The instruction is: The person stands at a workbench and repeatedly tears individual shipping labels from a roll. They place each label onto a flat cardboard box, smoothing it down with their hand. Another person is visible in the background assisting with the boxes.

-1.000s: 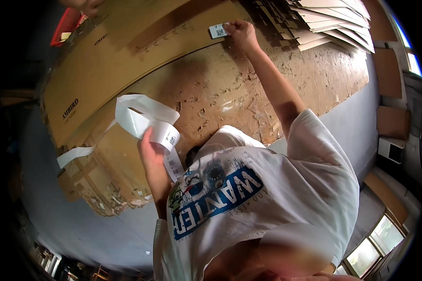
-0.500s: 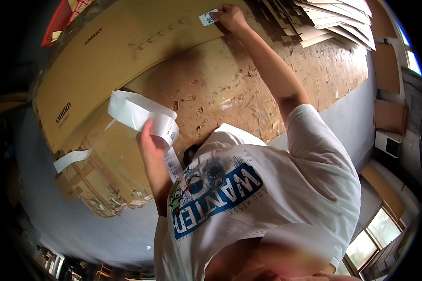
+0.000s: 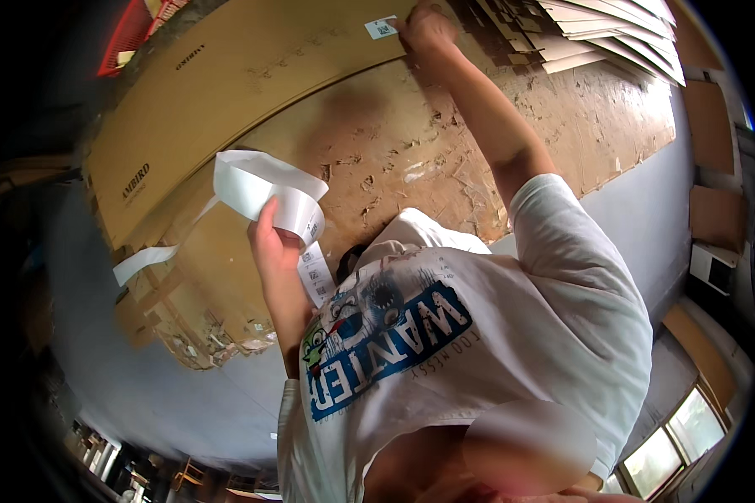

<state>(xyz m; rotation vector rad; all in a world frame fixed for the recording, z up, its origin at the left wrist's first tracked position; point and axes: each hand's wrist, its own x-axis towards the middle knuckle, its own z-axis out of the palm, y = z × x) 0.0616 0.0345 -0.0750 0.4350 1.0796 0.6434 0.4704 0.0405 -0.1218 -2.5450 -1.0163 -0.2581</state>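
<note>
In my left hand [image 3: 275,243] is a looped strip of white labels [image 3: 256,176], gripped between thumb and fingers. One end of the strip [image 3: 315,275], with small black printed codes, hangs down beside my wrist. A further white length [image 3: 145,263] trails off to the left over the cardboard. My right hand [image 3: 429,32] is stretched to the far side, with its fingers bent. Its thumb side meets the right edge of a small white label [image 3: 381,28], which lies against a long flat brown carton [image 3: 252,92]. Some of the right fingertips are hard to make out.
Under the carton is a worn, torn cardboard work surface [image 3: 369,168]. Flat cardboard sheets [image 3: 608,25] are stacked at the far right. At the far left stands a red plastic basket [image 3: 124,38]. Grey floor [image 3: 184,402] lies around the surface.
My right hand has shifted slightly right relative to the small label, so more of the label shows. My left hand keeps its hold on the strip. The whole view has shifted a little.
</note>
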